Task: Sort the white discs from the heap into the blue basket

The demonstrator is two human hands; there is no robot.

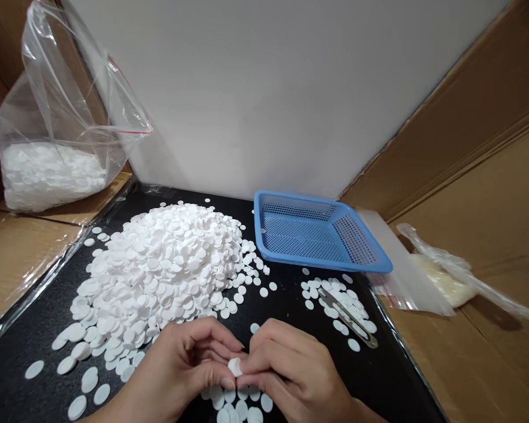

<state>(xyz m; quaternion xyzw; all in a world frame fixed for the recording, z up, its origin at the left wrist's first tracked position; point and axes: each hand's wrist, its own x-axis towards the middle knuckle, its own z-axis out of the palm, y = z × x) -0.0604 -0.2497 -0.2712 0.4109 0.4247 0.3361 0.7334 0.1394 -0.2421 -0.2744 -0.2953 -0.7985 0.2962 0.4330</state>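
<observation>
At six o'clock, left hand [187, 363] and right hand [297, 365] narrow their fingertips on a small white disc [235, 367] (likely light, slippery, best pinched by its rim).

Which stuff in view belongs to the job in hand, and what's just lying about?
Apparently in use:
Left hand, right hand
white piece between them
white disc pile
loose discs below

Apparently idle, untouched:
blue basket
metal tweezers
left-side clear bag
right-side plastic bag

Head-worn view looks forward and down, close above the black tabletop [286, 302]
</observation>
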